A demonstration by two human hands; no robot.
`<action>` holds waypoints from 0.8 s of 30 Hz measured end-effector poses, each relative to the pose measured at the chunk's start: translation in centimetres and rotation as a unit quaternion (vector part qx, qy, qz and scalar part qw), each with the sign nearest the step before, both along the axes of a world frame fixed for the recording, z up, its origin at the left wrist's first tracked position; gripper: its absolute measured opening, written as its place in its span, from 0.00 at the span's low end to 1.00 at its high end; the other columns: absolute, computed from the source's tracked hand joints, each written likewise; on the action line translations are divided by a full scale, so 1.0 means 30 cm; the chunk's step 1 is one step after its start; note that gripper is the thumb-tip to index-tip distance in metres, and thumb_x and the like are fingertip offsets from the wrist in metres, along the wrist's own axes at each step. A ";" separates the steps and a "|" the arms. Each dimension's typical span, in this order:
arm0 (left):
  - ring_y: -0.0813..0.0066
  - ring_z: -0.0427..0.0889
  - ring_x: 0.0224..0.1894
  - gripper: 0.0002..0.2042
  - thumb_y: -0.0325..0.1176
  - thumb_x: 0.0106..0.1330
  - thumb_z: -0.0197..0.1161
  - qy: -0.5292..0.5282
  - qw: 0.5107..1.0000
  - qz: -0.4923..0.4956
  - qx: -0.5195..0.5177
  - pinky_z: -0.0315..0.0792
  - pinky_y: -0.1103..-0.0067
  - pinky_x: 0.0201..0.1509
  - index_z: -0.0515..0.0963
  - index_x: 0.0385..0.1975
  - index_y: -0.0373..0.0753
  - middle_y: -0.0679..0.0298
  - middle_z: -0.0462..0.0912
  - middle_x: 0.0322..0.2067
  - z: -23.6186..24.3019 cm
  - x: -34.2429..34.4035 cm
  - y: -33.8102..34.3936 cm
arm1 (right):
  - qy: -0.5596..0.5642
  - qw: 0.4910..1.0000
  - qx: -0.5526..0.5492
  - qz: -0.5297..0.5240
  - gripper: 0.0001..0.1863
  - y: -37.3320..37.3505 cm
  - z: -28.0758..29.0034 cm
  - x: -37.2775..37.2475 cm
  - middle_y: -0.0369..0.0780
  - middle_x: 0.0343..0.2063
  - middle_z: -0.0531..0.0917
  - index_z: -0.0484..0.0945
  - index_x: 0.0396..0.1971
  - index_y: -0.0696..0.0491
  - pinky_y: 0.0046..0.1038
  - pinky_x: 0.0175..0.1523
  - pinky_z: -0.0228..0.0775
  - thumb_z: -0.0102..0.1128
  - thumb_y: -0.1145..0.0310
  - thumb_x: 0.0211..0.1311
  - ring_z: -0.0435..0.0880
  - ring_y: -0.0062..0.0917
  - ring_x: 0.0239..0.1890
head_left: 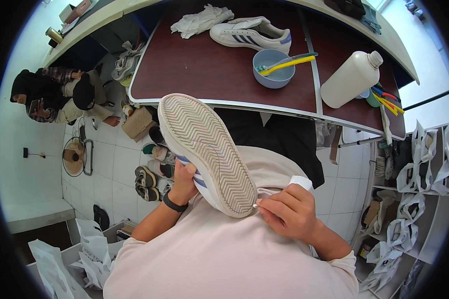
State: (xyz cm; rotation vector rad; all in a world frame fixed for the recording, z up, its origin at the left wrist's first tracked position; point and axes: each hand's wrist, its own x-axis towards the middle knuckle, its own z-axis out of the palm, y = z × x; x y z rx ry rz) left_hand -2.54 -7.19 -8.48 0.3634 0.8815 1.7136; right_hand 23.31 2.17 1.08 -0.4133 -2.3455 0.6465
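My left hand (183, 180) grips the side of a white sneaker with blue stripes (204, 149), sole turned up toward me, held over my lap. My right hand (290, 212) pinches a small white cloth or wipe (301, 183) against the heel edge of that sole. On the dark red table (199, 70) beyond lies the matching sneaker (249, 34). A blue-grey bowl (274, 74) holds a yellow toothbrush (287, 64) and a teal one. A white plastic bottle (351, 79) lies tilted to the right.
A crumpled white rag (200, 21) lies at the table's far side. Several shoes (152, 169) sit on the tiled floor at left, near a small fan (75, 157). Another person (55, 94) sits on the floor far left. Shelves with white bags (424, 169) stand at right.
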 end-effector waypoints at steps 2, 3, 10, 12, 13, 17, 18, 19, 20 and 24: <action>0.63 0.80 0.56 0.46 0.47 0.51 0.81 0.004 1.000 0.001 -0.005 0.78 0.65 0.60 0.62 0.66 0.39 0.59 0.76 0.57 -0.003 -0.001 -0.005 | -0.007 1.000 0.010 0.002 0.12 -0.002 0.003 -0.004 0.32 0.24 0.82 0.84 0.32 0.52 0.25 0.28 0.67 0.74 0.74 0.43 0.74 0.23 0.24; 0.63 0.79 0.57 0.45 0.47 0.51 0.80 0.005 1.000 0.006 -0.001 0.78 0.65 0.60 0.61 0.67 0.39 0.59 0.76 0.57 -0.003 0.001 -0.007 | -0.014 1.000 0.019 0.004 0.12 -0.003 0.003 -0.005 0.32 0.25 0.82 0.84 0.31 0.52 0.25 0.28 0.67 0.74 0.74 0.43 0.73 0.23 0.24; 0.62 0.78 0.58 0.43 0.42 0.56 0.77 0.066 0.997 0.028 0.010 0.76 0.66 0.61 0.58 0.67 0.39 0.59 0.73 0.59 -0.004 0.008 -0.036 | -0.056 0.997 0.038 0.022 0.15 -0.025 -0.010 0.002 0.32 0.25 0.80 0.84 0.34 0.54 0.25 0.29 0.68 0.73 0.74 0.41 0.72 0.23 0.25; 0.63 0.78 0.58 0.42 0.42 0.56 0.76 0.118 0.992 0.041 0.005 0.76 0.65 0.61 0.57 0.67 0.39 0.58 0.73 0.59 -0.036 0.007 -0.053 | -0.022 0.999 0.023 0.038 0.15 -0.029 -0.021 -0.008 0.33 0.25 0.79 0.84 0.35 0.56 0.25 0.30 0.68 0.71 0.74 0.43 0.71 0.23 0.25; 0.63 0.78 0.57 0.42 0.42 0.57 0.76 0.173 0.984 0.054 0.000 0.76 0.65 0.61 0.57 0.67 0.39 0.58 0.73 0.59 -0.038 0.007 -0.051 | -0.022 0.999 0.024 0.037 0.15 -0.031 -0.025 -0.014 0.33 0.25 0.79 0.84 0.35 0.56 0.25 0.30 0.68 0.71 0.74 0.43 0.71 0.23 0.25; 0.63 0.78 0.57 0.42 0.43 0.57 0.76 0.110 0.993 0.043 -0.010 0.77 0.65 0.60 0.57 0.67 0.39 0.57 0.74 0.58 0.004 0.026 -0.027 | -0.016 0.993 0.099 0.055 0.12 -0.025 -0.020 -0.023 0.34 0.27 0.78 0.83 0.37 0.57 0.22 0.33 0.67 0.67 0.74 0.48 0.72 0.21 0.27; 0.63 0.78 0.57 0.42 0.43 0.57 0.76 0.091 0.995 0.034 -0.012 0.77 0.66 0.60 0.58 0.67 0.39 0.57 0.74 0.58 0.014 0.026 -0.022 | -0.021 0.988 0.137 0.062 0.12 -0.018 -0.017 -0.024 0.34 0.27 0.78 0.83 0.37 0.57 0.21 0.34 0.67 0.65 0.74 0.50 0.73 0.20 0.29; 0.63 0.78 0.57 0.42 0.43 0.57 0.77 0.072 0.997 0.023 -0.014 0.77 0.66 0.60 0.58 0.67 0.39 0.57 0.75 0.57 0.019 0.029 -0.020 | -0.021 0.989 0.136 0.062 0.12 -0.016 -0.019 -0.023 0.34 0.27 0.78 0.83 0.37 0.57 0.21 0.34 0.67 0.65 0.74 0.50 0.73 0.20 0.29; 0.63 0.78 0.57 0.42 0.43 0.57 0.77 0.072 0.997 0.022 -0.015 0.77 0.66 0.60 0.58 0.67 0.39 0.57 0.75 0.57 0.023 0.034 -0.017 | -0.014 0.978 0.192 0.082 0.11 -0.013 -0.022 -0.023 0.33 0.28 0.78 0.83 0.37 0.56 0.20 0.34 0.67 0.65 0.74 0.51 0.73 0.19 0.30; 0.63 0.79 0.56 0.42 0.42 0.56 0.78 0.065 0.998 0.015 -0.004 0.78 0.67 0.60 0.59 0.66 0.39 0.57 0.75 0.57 0.015 0.038 -0.006 | -0.006 0.946 0.292 0.140 0.10 -0.007 -0.014 -0.021 0.31 0.30 0.78 0.82 0.37 0.55 0.18 0.36 0.66 0.65 0.71 0.54 0.75 0.18 0.33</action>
